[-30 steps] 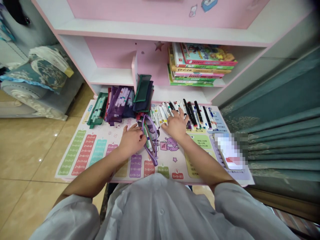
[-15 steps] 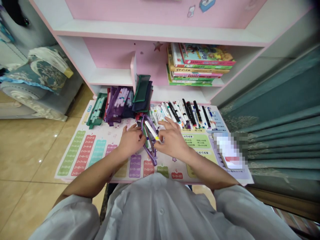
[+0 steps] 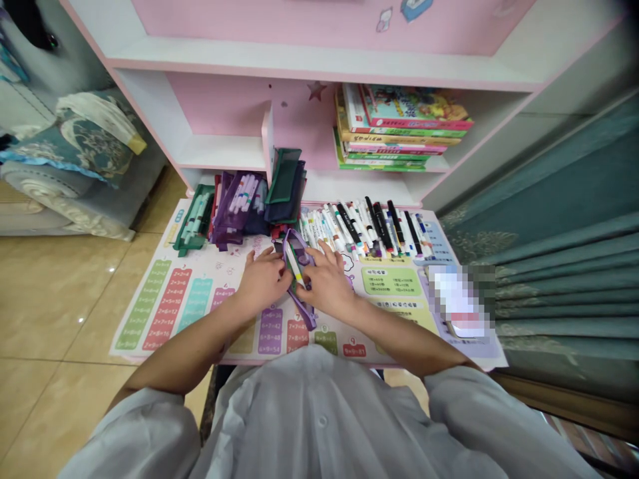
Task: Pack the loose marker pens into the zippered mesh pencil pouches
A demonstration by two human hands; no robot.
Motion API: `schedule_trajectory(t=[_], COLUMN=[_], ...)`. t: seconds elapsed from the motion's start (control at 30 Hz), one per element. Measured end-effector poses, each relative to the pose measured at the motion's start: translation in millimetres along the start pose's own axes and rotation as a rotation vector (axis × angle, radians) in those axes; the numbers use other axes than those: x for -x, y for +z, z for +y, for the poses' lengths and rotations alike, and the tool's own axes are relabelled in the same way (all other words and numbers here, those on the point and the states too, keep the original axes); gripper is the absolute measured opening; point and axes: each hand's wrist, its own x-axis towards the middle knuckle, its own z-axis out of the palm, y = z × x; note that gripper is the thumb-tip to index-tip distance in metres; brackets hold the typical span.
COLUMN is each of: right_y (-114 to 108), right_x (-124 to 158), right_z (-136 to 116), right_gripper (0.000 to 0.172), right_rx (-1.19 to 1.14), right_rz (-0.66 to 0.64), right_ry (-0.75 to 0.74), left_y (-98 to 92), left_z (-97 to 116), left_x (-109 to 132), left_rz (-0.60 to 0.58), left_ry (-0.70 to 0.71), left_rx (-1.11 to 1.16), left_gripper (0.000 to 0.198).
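A purple mesh pouch [image 3: 309,318] lies open between my hands near the middle of the desk, with pens inside. My left hand [image 3: 265,276] grips the pouch's left edge with thumb and fingers. Pinched in my right hand [image 3: 325,278] is a white marker [image 3: 292,261] with a yellow band, now within the pouch opening. Behind my right hand, several loose white and black markers [image 3: 359,223] lie in a row. Filled pouches stand at the back left: a green one [image 3: 194,223] and a purple one [image 3: 234,206] with lilac markers.
Dark green and navy pouches [image 3: 285,186] are stacked by the shelf divider [image 3: 267,143]. Books [image 3: 399,130] fill part of the right shelf. A blurred phone-like object [image 3: 456,303] lies at the desk's right. The desk mat [image 3: 200,319] carries printed tables.
My right hand has moved left with the marker, bringing it from over the pouch's right edge into its opening. My left hand has barely moved.
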Motion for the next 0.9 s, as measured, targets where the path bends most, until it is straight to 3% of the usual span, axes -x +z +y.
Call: schedule_trajectory(t=[0.2, 0.37, 0.43, 0.67, 0.9], right_y=[4, 3, 6, 25, 27], right_x=[-3, -23, -32, -44, -46], right_z=[7, 34, 47, 63, 61], right_gripper=[0.010, 0.011, 0.012, 0.019, 0.020], right_rx=[-0.047, -0.104, -0.072, 0.070, 0.112], right_rz=[0.040, 0.360, 0.417, 0.247, 0.256], right_ry=[-0.015, 0.058, 0.124, 0.185, 0.170], left_y=[-0.6, 0.1, 0.3, -1.0, 1.7], left_z=[0, 0, 0, 1, -1], left_x=[0, 0, 0, 0, -1], left_rz=[0.003, 0.013, 0.010, 0.006, 0.006], left_ry=[-0.006, -0.007, -0.011, -0.013, -0.005], left_rx=[0.008, 0.005, 0.000, 0.004, 0.001], left_gripper=[0.025, 0.027, 0.027, 0.027, 0.027])
